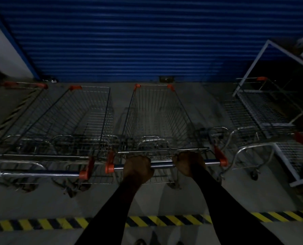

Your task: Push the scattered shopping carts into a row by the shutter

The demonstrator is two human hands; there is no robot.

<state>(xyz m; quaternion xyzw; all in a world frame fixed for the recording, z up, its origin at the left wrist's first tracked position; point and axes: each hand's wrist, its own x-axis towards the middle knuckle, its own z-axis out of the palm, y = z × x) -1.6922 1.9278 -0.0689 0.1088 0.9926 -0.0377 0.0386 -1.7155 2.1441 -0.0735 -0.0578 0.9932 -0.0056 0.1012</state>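
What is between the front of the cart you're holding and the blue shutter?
Only bare concrete floor shows between the held cart and the shutter in the head view.

The cart at far left [14, 121] runs off the left edge, so its full width cannot be seen. At the right edge, another cart [263, 114] sits partly behind a white frame [253, 64] and is cut off too. Both hands [137, 167] wrap the handle bar [163, 164], covering the stretches beneath them (fingers curl out of sight). The wheels [172, 185] are lost in shadow. A small dark object [166, 79] at the shutter's [120, 38] base is too dim to identify.
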